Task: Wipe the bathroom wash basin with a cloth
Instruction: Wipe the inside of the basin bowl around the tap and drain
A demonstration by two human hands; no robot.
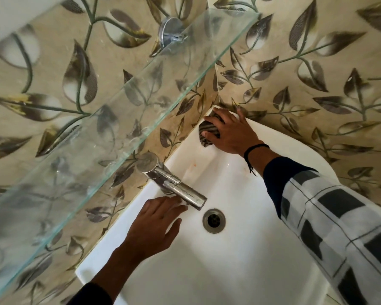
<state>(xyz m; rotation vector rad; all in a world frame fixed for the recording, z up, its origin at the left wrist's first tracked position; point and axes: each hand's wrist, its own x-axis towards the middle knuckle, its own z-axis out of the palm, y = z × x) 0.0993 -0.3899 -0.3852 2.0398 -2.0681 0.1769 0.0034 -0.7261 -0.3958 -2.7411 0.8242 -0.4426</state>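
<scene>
A glass shelf (110,119) ran along the leaf-patterned wall (306,69) on the left, above the tap (174,183). The left hand (154,227) lay open and flat, holding nothing, on the basin (240,249) rim just beside the tap, near the drain (214,220). At the basin's far right corner the right hand (231,133) pressed down on a striped cloth (209,129), fingers curled over it.
</scene>
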